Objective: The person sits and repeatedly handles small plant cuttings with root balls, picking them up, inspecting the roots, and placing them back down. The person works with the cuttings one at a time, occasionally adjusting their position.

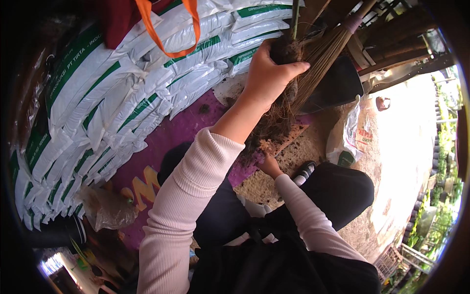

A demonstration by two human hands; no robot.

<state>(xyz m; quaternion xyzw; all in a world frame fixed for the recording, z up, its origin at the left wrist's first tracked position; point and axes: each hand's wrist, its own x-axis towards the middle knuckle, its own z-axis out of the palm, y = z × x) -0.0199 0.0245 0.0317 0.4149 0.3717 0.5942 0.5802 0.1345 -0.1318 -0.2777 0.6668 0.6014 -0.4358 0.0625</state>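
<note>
My left hand [266, 73] grips the soil-covered root ball [284, 51] of a plant, thumb to the right and fingers behind it. A green stem [295, 20] rises from the ball and leaves the top of the view. Fine brown roots [273, 119] trail down below my wrist. Lower down, my right hand [270, 166] is at the edge of a heap of dark and reddish-brown soil [271, 144] on a purple printed sheet [187, 121]. Its fingertips are lost in the soil and shade, so I cannot tell whether they hold anything.
White and green filled plastic sacks [147, 77] are stacked at the left. A stick broom [325, 60] leans beside a black container [336, 86] beyond my left hand. A white printed bag [347, 137] lies on the right; a clear plastic bag [108, 207] lies at lower left.
</note>
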